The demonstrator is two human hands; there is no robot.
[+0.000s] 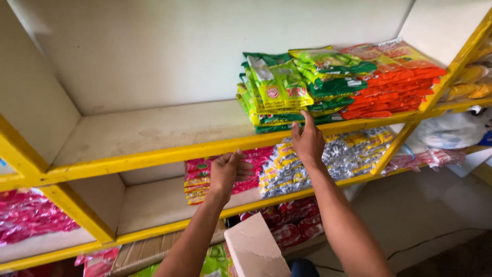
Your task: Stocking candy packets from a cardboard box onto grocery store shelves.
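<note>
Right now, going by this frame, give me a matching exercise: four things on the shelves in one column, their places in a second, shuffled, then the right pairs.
Things:
1. green and yellow packets
2. orange packets
3. pink packets
4. silver and yellow packets

Places:
A. middle shelf, by the left hand
B. upper shelf, far right of the stack
C. middle shelf, right of the right hand
D. upper shelf, above the right hand's fingertips

Pairs: 1-D, 2-B, 3-A, 4-C

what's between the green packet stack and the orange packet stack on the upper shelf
Nothing lies between them in the head view: the green packet stack butts against the orange packet stack, edges overlapping. The right hand touches the green stack's bottom front edge.
</note>
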